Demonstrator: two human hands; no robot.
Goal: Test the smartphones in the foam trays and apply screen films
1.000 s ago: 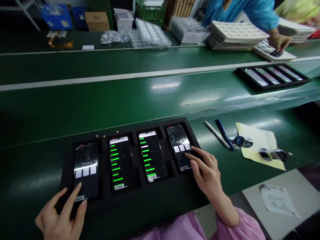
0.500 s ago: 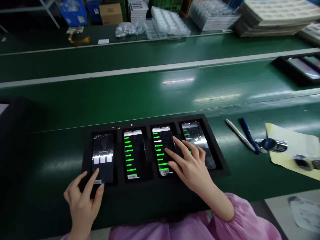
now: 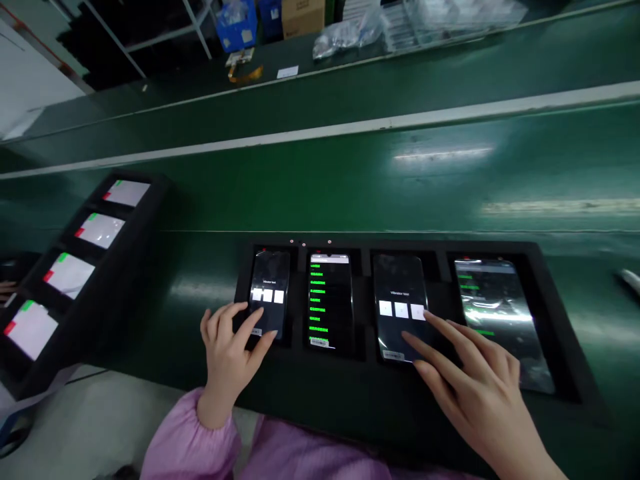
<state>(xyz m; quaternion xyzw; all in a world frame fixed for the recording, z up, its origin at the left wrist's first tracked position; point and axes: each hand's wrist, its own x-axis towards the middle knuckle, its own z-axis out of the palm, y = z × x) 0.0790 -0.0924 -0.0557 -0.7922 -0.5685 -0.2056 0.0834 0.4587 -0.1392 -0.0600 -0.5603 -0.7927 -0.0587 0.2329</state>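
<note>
Four phones (image 3: 401, 307) lie lengthwise, tops away, under right hand (image 3: 475, 387).

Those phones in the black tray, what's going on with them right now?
A person in pink sleeves works four phones seated side by side in a black tray on a green belt. The left hand rests at the bottom of the leftmost phone, which shows three white squares. The right hand has its fingertips on the third phone, which shows the same squares. The second phone lists green lines. Another black tray of lit screens sits at the left.
</note>
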